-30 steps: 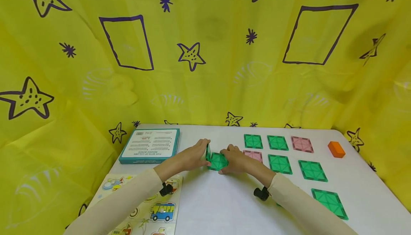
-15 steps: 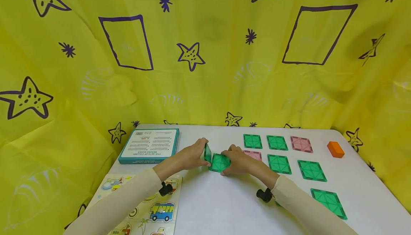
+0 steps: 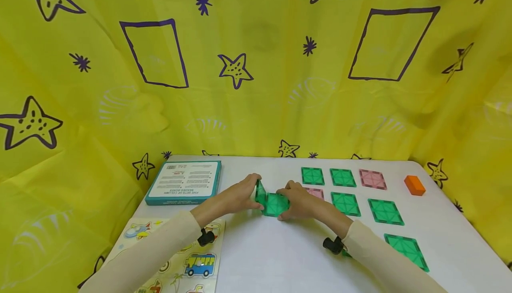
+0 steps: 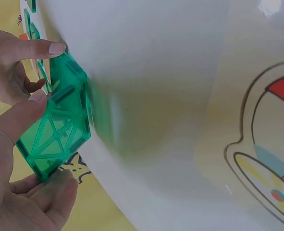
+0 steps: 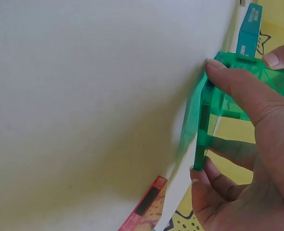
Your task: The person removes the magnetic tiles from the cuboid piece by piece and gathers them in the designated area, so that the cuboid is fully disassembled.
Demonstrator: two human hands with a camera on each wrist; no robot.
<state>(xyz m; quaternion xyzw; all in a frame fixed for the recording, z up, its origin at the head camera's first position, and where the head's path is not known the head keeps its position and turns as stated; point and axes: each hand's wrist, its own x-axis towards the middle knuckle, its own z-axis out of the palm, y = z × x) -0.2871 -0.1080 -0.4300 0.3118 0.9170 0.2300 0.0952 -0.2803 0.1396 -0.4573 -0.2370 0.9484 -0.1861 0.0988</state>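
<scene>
In the head view my left hand [image 3: 242, 194] pinches a green translucent magnetic tile [image 3: 261, 194] that stands on edge. Its thumb and fingers grip opposite edges of this tile [image 4: 57, 134] in the left wrist view. My right hand [image 3: 298, 202] holds a second green magnetic tile [image 3: 276, 204] by its right side, thumb at the near edge and fingers at the far one. This second tile lies nearly level, close over the white table [image 3: 256, 257]. The two tiles meet edge to edge at an angle, the upright one on the left.
Several green tiles [image 3: 346, 204] and pink tiles [image 3: 373, 179] lie flat to the right, with an orange block [image 3: 414, 185] beyond. A teal-edged box [image 3: 185, 182] stands at the back left. A picture puzzle board [image 3: 200, 264] lies under the left forearm. A yellow curtain [image 3: 256, 119] hangs behind.
The level tile and my right hand have shifted slightly right and toward me. The upright tile in my left hand has turned, showing more of its face.
</scene>
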